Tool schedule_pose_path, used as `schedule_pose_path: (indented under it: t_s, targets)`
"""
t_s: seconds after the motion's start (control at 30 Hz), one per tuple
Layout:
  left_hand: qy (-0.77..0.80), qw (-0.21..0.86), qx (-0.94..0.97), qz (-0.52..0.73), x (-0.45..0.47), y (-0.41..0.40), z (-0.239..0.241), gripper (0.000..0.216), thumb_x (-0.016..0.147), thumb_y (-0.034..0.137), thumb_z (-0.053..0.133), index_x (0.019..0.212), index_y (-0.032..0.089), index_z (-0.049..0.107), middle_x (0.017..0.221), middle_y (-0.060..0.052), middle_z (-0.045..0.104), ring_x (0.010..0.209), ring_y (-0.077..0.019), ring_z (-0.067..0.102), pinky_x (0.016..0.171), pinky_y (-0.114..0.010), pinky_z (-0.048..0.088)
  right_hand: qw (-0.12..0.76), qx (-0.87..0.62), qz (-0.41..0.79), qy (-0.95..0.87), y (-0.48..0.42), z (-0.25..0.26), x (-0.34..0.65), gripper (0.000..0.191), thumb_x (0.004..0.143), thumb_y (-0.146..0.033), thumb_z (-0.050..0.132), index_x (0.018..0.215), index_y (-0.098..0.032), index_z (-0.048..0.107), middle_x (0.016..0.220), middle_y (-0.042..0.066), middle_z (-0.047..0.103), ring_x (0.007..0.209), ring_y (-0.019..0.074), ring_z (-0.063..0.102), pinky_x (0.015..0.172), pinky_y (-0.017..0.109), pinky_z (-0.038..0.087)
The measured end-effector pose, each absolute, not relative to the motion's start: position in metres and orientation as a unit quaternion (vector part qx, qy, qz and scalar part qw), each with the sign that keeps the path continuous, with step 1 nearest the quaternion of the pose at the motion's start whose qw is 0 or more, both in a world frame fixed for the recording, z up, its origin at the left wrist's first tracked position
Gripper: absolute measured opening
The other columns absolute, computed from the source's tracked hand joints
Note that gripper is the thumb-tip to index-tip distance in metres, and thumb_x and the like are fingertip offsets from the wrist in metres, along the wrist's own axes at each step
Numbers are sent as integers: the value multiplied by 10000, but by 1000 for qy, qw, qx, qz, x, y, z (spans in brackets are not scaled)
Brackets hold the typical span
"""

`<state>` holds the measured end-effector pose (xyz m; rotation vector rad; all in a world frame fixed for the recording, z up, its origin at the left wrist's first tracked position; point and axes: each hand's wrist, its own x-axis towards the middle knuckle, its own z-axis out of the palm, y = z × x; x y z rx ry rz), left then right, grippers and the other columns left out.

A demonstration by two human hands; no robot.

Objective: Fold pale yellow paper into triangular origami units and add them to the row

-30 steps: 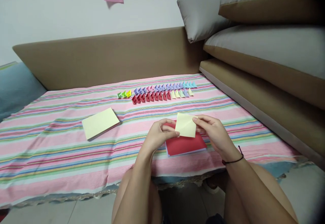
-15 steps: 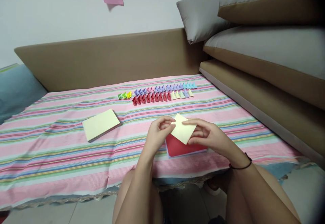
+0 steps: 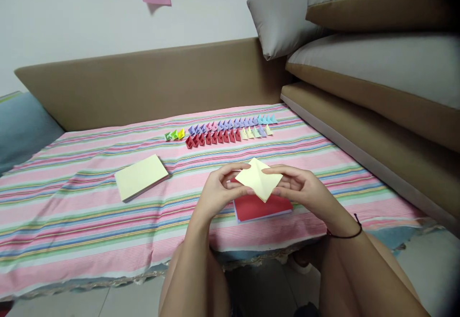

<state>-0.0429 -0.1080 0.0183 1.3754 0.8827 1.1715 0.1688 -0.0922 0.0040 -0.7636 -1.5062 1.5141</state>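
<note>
Between my two hands is a pale yellow folded paper (image 3: 259, 179), turned like a diamond with a crease down its middle. My left hand (image 3: 223, 185) pinches its left side, thumb below and fingertips above. On the opposite side my right hand (image 3: 302, 185) grips it the same way, a dark band round that wrist. Beneath them lies a stack of red paper (image 3: 264, 209) with a pale lilac edge showing, partly hidden by the hands and the folded sheet.
A stack of pale yellow paper (image 3: 141, 178) lies to the left on the striped cloth (image 3: 89, 221). Farther back stand rows of small folded paper boats (image 3: 223, 137) in several colours. Grey and brown cushions (image 3: 373, 67) are piled on the right.
The folded paper has gone from a flat square to a wider diamond with a raised centre crease. My left hand's thumb has shifted down to the paper's lower left edge.
</note>
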Motion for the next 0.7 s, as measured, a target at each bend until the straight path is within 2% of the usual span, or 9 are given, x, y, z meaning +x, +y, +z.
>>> schedule_pose_path:
  t_s: [0.13,0.37,0.5,0.63,0.7]
  targets:
    - [379,522,587,489,-43,-108,18,353,615,188,764,952,173,662,1098,-90,621,1047,-241,569,687,-236,524,418,-312,603,-603,-92,4,169,422,654,-271,770,1058,-230,655,1222,72,567,993,223,627,873,352,526]
    - [391,504,588,497,-43,-109,17,336,616,209,762,936,173,669,1075,-85,616,997,-224,578,710,-248,519,412,-289,597,-625,-94,4,168,449,663,-255,762,1092,-245,628,1266,72,520,1046,233,601,906,365,512]
    - [393,508,598,479,-43,-110,18,391,616,237,765,987,180,657,1093,-94,598,987,-233,575,661,-235,520,408,-284,594,-632,-94,2,167,409,705,-264,728,1102,-246,629,1226,69,533,1082,243,580,934,369,493]
    - [376,504,626,461,-41,-110,19,503,576,205,792,1059,215,651,1166,-97,531,1083,-260,523,724,-272,540,413,-277,600,-626,-95,3,167,368,722,-249,714,1081,-235,637,1236,69,522,1097,241,573,938,361,489]
    - [366,509,631,456,-41,-110,19,531,571,187,795,1079,230,647,1194,-95,501,1119,-266,500,752,-288,545,410,-273,613,-617,-95,4,167,429,705,-233,730,1118,-238,613,1264,73,517,1087,238,581,932,368,493]
